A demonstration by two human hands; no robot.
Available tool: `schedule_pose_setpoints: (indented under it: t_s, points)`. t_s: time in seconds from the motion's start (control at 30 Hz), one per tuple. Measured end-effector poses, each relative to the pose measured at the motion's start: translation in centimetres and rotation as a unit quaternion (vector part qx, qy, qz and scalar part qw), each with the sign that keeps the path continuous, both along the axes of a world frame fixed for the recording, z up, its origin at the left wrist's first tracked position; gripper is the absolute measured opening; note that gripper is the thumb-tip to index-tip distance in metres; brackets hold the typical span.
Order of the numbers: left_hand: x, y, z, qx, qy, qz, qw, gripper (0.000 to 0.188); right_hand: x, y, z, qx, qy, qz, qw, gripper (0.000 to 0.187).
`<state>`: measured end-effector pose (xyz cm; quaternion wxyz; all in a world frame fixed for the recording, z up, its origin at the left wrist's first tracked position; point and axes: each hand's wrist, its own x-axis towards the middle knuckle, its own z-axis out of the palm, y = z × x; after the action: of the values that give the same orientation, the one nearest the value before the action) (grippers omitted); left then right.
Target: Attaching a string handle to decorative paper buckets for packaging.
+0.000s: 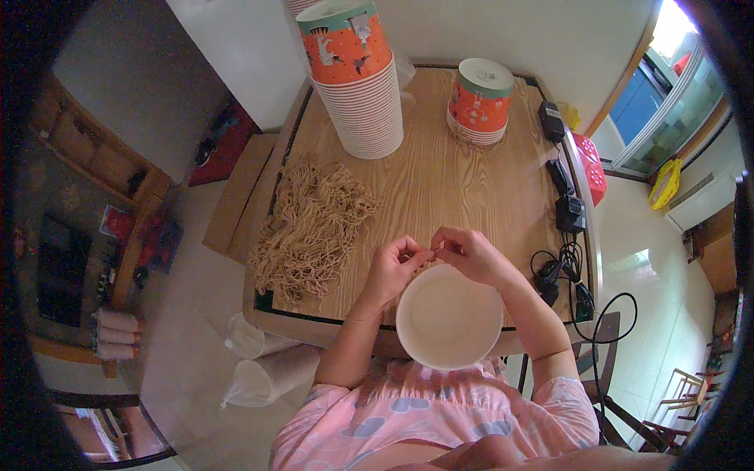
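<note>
A large white paper bucket (449,318) stands at the table's near edge, close to my body, its open mouth turned toward me. Just beyond its far rim, my left hand (395,271) and my right hand (473,255) meet with thumbs and fingertips pinched together. Whatever is between the fingertips is too small to make out. To the left of my hands lies a loose heap of tan paper cords (318,228). Both hands are apart from that heap.
A tall stack of nested paper buckets (365,102) stands upside down at the back left. A shorter orange-and-green stack (481,102) sits at the back right. Black adapters and cables (569,216) run along the right edge. Wrapped white stacks (271,377) lie on the floor.
</note>
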<state>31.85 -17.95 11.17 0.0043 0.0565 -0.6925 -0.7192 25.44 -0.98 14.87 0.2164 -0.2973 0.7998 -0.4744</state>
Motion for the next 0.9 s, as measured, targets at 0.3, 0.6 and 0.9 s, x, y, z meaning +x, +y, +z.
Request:
schedule_pose_setpoints:
  t_s: [0.3, 0.6, 0.9]
  points:
    - [-0.06, 0.09, 0.24, 0.038, -0.012, 0.017, 0.999, 0.008, 0.01, -0.06, 0.22, 0.007, -0.013, -0.008, 1.000, 0.009]
    - [-0.06, 0.07, 0.03, 0.027, -0.016, -0.005, 1.000, 0.008, -0.09, -0.02, 0.02, 0.006, -0.006, 0.000, 1.000, 0.010]
    - [0.00, 0.12, 0.14, 0.027, -0.022, -0.006, 0.999, 0.006, -0.01, -0.01, 0.28, 0.010, -0.005, 0.008, 1.000, 0.011]
